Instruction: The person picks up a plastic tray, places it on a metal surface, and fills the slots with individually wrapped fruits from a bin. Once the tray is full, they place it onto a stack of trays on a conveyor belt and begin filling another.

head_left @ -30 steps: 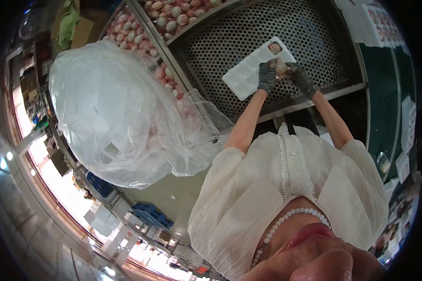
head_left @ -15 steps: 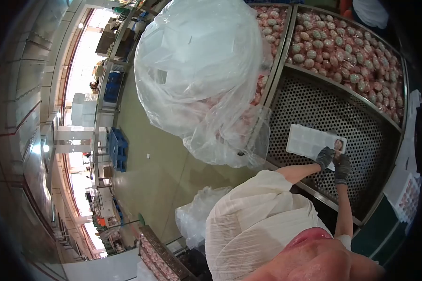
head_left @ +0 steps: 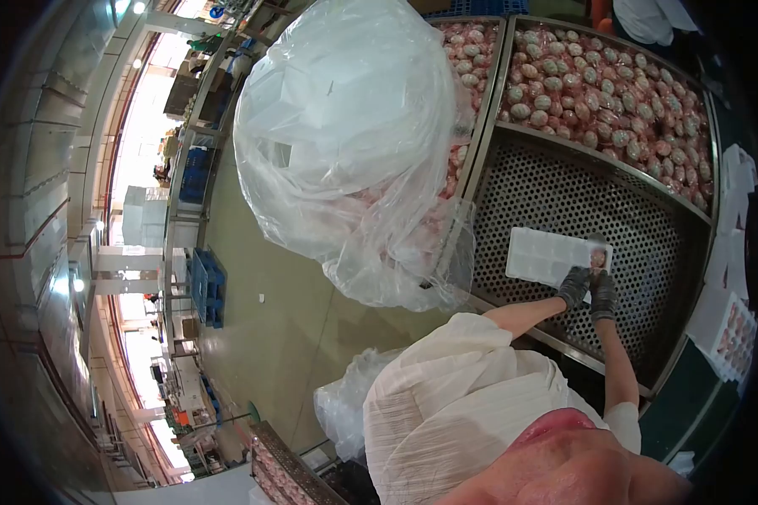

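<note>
Left hand [head_left: 574,286]: mine, in a dark grey glove, forearm bare and stretched forward from a white sleeve, fingers bent at the near edge of the white tray [head_left: 541,252]; too small to tell whether they grip or only touch

Right hand [head_left: 603,296]: gloved alike, arm nearly straight, fingertips up at the tray's near right corner, just beside the left hand; I cannot tell if it is closed on anything

Brownish round piece [head_left: 599,257]: sits in the tray's corner compartment, right at the tips of both hands; the other compartments look white

White tray: lies flat on the perforated metal table [head_left: 564,189], towards its near edge

Surroundings:
- bin of pink and greenish egg-shaped pieces [head_left: 615,93], along the table's far edge
- large clear plastic bag [head_left: 345,143], bulging over the table's left edge and covering part of a second bin
- filled trays [head_left: 733,328], off the table's right edge
- small crumpled plastic bag [head_left: 345,404], on the floor by my left side
- blue crates [head_left: 202,286], well apart across the floor
</note>
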Motion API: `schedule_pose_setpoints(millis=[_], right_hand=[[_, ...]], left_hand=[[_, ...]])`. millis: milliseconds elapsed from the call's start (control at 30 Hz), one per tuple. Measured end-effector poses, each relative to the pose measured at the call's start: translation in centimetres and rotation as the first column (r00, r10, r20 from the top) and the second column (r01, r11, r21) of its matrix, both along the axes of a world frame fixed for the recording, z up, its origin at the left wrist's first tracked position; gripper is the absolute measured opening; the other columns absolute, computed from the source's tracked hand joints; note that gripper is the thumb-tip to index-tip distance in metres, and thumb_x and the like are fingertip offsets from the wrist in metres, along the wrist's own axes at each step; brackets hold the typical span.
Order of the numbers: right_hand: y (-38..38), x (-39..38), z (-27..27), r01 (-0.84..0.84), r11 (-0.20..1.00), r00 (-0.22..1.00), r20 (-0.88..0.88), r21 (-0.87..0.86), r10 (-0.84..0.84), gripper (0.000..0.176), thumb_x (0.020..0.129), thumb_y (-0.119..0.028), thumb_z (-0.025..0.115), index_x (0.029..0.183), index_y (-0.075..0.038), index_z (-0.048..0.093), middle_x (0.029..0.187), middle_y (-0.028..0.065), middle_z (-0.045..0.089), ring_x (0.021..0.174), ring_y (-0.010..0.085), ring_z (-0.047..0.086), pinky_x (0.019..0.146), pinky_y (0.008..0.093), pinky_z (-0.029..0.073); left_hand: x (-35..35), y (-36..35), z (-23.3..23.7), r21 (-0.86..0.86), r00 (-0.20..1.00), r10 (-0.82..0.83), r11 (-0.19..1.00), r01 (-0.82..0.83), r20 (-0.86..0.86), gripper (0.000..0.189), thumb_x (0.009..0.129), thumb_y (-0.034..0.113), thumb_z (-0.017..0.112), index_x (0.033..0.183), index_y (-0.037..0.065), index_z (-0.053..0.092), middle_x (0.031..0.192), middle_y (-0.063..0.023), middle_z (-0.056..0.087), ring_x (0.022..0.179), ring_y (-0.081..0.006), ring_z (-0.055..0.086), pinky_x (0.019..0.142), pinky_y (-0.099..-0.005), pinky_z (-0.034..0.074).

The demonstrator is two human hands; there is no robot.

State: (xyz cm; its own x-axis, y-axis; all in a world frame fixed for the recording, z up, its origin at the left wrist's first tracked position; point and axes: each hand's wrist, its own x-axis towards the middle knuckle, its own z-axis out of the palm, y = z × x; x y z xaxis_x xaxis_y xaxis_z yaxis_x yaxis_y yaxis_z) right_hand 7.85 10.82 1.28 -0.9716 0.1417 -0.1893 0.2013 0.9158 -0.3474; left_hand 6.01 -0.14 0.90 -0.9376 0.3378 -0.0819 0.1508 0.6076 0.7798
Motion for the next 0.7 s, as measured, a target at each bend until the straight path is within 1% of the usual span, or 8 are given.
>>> schedule_pose_setpoints(millis=[100,167,433,467,500,600,633,700], right_hand=[[0.6,-0.1,-0.6,0.011,0.994,0.998,0.055,-0.109,-0.005,0.025,0.074,-0.018,0.047,0.092,-0.001,0.045,0.076,0.0199,0.051,0.069,0.0302,0.052,0.055,0.0354,0.043],[0.3,-0.8,1.1,0.014,1.000,0.990,0.137,0.012,-0.016,0.023,0.074,-0.019,0.046,0.089,-0.002,0.046,0.073,0.0190,0.051,0.066,0.0300,0.052,0.053,0.0364,0.043],[0.2,-1.9,-0.7,-0.047,0.998,0.989,0.141,-0.031,0.050,0.023,0.073,-0.022,0.048,0.075,0.000,0.053,0.062,0.0132,0.051,0.057,0.0253,0.050,0.054,0.0330,0.040],[0.1,-1.8,-0.3,0.324,0.813,0.942,0.239,-0.484,-0.234,0.030,0.074,-0.027,0.047,0.073,0.001,0.054,0.059,0.0100,0.049,0.055,0.0212,0.047,0.053,0.0317,0.038],[-0.2,-1.5,1.0,0.593,0.313,0.786,0.449,-0.742,-0.426,0.036,0.075,-0.032,0.046,0.072,0.003,0.054,0.056,0.0067,0.047,0.053,0.0170,0.044,0.052,0.0303,0.036],[-0.5,-2.2,5.1,0.493,0.657,0.861,0.429,-0.571,-0.273,0.053,0.078,-0.045,0.033,0.076,0.003,0.055,0.061,0.0048,0.050,0.055,0.0147,0.041,0.052,0.0322,0.034],[0.7,-1.8,-3.1,0.144,0.834,0.986,0.147,-0.533,-0.076,0.048,0.080,-0.040,0.032,0.086,0.003,0.052,0.067,0.0074,0.055,0.061,0.0183,0.047,0.056,0.0322,0.037],[1.5,-0.8,-7.5,-0.089,0.976,0.996,0.008,-0.200,0.093,0.027,0.077,-0.024,0.037,0.079,-0.003,0.054,0.071,0.0136,0.056,0.058,0.0257,0.053,0.053,0.0343,0.042]], left_hand=[[0.4,0.1,-0.1,0.010,0.996,-0.024,1.000,0.023,0.087,0.024,0.070,0.011,0.040,0.092,0.003,0.047,0.084,-0.0168,0.047,0.077,-0.0310,0.044,0.071,-0.0366,0.036],[1.1,0.5,-2.2,-0.010,0.958,0.037,0.999,-0.042,-0.284,0.026,0.070,0.009,0.039,0.095,0.002,0.045,0.080,-0.0169,0.048,0.075,-0.0313,0.045,0.070,-0.0357,0.036],[0.3,0.0,-0.7,-0.041,0.991,-0.085,0.996,0.081,-0.107,0.033,0.067,0.007,0.040,0.100,-0.001,0.042,0.082,-0.0189,0.047,0.077,-0.0333,0.043,0.071,-0.0388,0.034],[0.4,-0.2,-0.7,-0.116,0.974,-0.172,0.981,0.155,-0.148,0.032,0.068,0.008,0.040,0.098,-0.002,0.043,0.081,-0.0194,0.047,0.077,-0.0336,0.043,0.071,-0.0388,0.034],[0.8,-0.4,-0.3,-0.188,0.945,-0.275,0.952,0.242,-0.175,0.032,0.068,0.010,0.040,0.097,-0.003,0.043,0.080,-0.0198,0.047,0.077,-0.0338,0.043,0.071,-0.0389,0.034],[0.7,-1.0,-0.2,-0.179,0.901,-0.430,0.893,0.413,-0.066,0.040,0.067,0.023,0.044,0.096,-0.003,0.045,0.086,-0.0207,0.048,0.082,-0.0337,0.043,0.075,-0.0394,0.032],[0.5,-1.1,-0.1,-0.234,0.871,-0.492,0.844,0.482,0.019,0.046,0.064,0.032,0.047,0.095,-0.002,0.047,0.089,-0.0200,0.049,0.083,-0.0331,0.044,0.078,-0.0390,0.031],[1.2,-1.1,-1.2,-0.370,0.812,-0.453,0.873,0.320,-0.367,0.043,0.064,0.035,0.048,0.089,0.000,0.050,0.089,-0.0175,0.050,0.085,-0.0311,0.044,0.078,-0.0374,0.032]])
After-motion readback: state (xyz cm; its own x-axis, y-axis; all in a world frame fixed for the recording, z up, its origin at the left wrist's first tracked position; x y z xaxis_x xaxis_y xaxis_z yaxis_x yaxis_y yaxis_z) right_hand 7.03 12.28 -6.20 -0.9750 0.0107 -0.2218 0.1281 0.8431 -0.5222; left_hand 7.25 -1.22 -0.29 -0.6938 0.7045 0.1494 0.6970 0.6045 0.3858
